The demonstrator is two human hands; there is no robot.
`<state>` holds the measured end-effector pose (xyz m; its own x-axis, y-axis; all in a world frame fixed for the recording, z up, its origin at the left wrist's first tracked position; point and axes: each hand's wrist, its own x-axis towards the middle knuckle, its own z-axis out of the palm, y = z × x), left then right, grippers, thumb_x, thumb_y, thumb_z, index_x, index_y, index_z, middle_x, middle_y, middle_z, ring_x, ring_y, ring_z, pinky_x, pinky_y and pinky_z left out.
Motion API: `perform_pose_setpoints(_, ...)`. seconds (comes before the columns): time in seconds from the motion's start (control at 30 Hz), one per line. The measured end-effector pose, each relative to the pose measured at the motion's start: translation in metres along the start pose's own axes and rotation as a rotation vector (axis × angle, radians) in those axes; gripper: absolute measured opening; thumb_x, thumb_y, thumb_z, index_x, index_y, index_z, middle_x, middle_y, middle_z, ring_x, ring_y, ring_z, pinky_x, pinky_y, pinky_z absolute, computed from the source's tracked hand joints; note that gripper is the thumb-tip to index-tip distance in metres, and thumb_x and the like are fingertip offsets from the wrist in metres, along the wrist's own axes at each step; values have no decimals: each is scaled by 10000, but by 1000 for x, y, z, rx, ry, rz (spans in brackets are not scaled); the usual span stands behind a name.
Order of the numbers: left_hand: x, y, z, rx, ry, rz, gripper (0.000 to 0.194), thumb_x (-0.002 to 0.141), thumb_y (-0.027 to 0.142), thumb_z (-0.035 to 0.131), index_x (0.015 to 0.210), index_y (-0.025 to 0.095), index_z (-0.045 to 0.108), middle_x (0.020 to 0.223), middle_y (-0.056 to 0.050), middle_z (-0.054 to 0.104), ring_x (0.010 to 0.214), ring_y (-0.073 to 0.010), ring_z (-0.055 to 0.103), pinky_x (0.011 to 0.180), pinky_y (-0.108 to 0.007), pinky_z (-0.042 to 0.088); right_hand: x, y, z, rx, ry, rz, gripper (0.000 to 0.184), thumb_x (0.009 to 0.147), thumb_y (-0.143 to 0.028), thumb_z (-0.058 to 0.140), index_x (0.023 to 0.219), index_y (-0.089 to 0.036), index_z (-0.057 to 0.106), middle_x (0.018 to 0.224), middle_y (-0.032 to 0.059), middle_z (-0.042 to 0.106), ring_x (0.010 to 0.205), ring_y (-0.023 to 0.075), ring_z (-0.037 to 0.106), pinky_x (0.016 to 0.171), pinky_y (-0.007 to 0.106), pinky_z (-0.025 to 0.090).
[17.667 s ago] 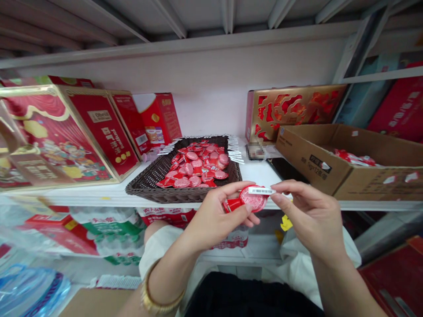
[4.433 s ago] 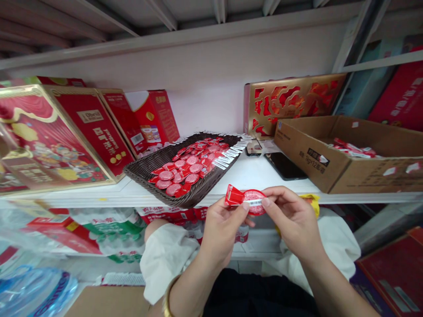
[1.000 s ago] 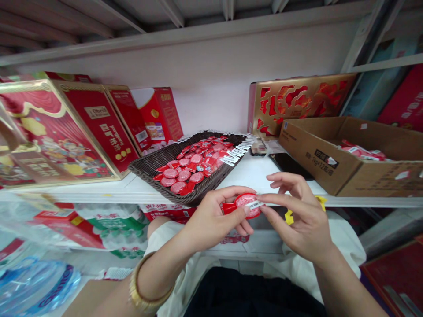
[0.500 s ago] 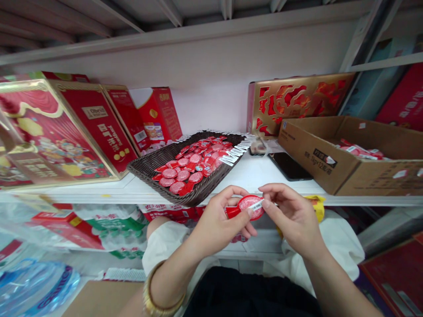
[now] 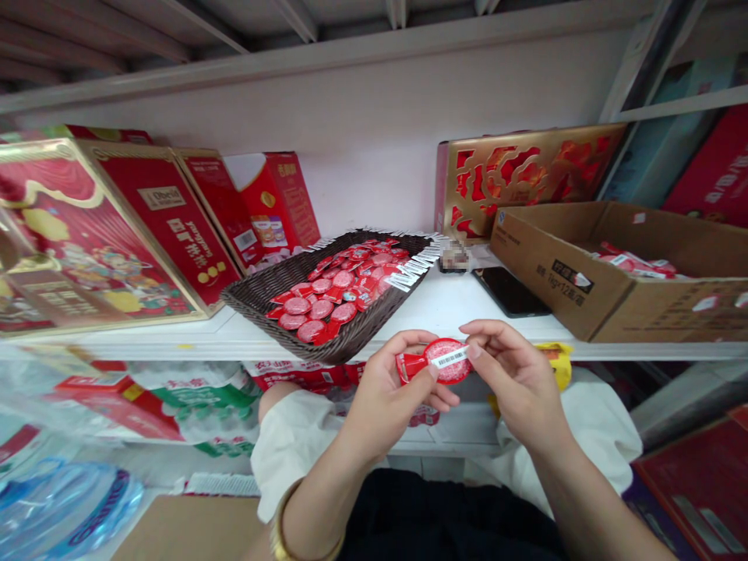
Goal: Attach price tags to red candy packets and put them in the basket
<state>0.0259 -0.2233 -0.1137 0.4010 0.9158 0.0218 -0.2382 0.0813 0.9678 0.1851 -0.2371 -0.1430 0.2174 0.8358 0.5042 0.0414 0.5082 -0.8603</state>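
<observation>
Along a white shelf point(image 5: 449, 308) backed by a plain pale wall point(image 5: 374, 148), a seated person works with both bare hands beneath the grey ribbed underside of an upper tier point(image 5: 351, 22). A dark brown woven basket point(image 5: 257, 292) stands angled on the shelf, its front corner reaching the edge, with a heap of small red packets with round pink faces point(image 5: 321, 308) inside and white paper strips point(image 5: 412, 273) fringing its rim. Red-and-gold printed gift cartons point(image 5: 52, 234) stand at one end; at the other, an open brown cardboard box point(image 5: 543, 273) sits beside a flat black phone point(image 5: 511, 292), with a gold carton with red cut-out shapes point(image 5: 526, 175) behind. Below are green-and-white wrapped bottles point(image 5: 192, 389) and, near the floor, a clear blue plastic container point(image 5: 70, 499).

Both forearms rise over pale trousers point(image 5: 295, 452) and a black garment point(image 5: 456, 514), the hands meeting just in front of the shelf edge. The left hand point(image 5: 389, 401), a gold-coloured bangle point(image 5: 284, 534) at its wrist, grips a single red-and-pink round packet point(image 5: 449, 347), thumb on top and fingers curled behind. Across that packet lies a narrow white barcode label point(image 5: 449, 359). The right hand point(image 5: 514, 382) pinches the label's far end between thumb and forefinger; whether it also grips the packet's edge cannot be told.
</observation>
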Motion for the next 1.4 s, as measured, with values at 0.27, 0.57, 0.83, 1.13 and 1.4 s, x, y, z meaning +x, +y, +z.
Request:
perform_pose_setpoints(0.27, 0, -1, 2, 40, 9, 9, 344, 783, 266, 710, 1065, 158, 545, 669, -4, 692, 553, -132, 678, 547, -210, 533, -3, 3, 0, 38, -6, 37, 151, 891, -313, 635, 1007, -220, 668, 702, -15, 583, 619, 117, 549, 577, 217, 474)
perform_pose_setpoints(0.57, 0, -3, 5, 56, 12, -4, 342, 787, 237, 686, 1077, 155, 525, 644, 0, 684, 552, -131, 671, 552, -212, 536, -4, 3, 0, 24, 10, 32, 161, 884, -329, 647, 1005, -225, 672, 715, -15, 589, 630, 119, 550, 589, 223, 476)
perform_pose_setpoints(0.83, 3, -11, 4, 72, 16, 35, 294, 816, 227, 647, 1072, 151, 524, 635, 11, 667, 542, -119, 652, 564, -223, 549, -5, 7, 1, -7, 32, 69, 199, 893, -376, 629, 1015, -221, 655, 764, -2, 606, 658, 122, 559, 602, 229, 479)
perform_pose_setpoints(1.13, 23, -5, 22, 164, -18, 65, 351, 780, 121, 618, 1117, 176, 533, 973, -19, 622, 550, -66, 641, 535, -207, 547, -1, -2, -26, -39, 139, 46, 229, 792, -318, 749, 960, -215, 634, 866, 33, 711, 738, 151, 678, 687, 268, 558)
perform_pose_setpoints(1.4, 95, 39, 121, -106, -242, 132, 247, 842, 24, 558, 1063, 132, 546, 856, -25, 634, 608, -77, 653, 682, -236, 567, 79, -48, -112, -234, 589, -330, 261, 731, -330, 806, 935, -202, 706, 879, 61, 695, 708, 161, 644, 664, 320, 523)
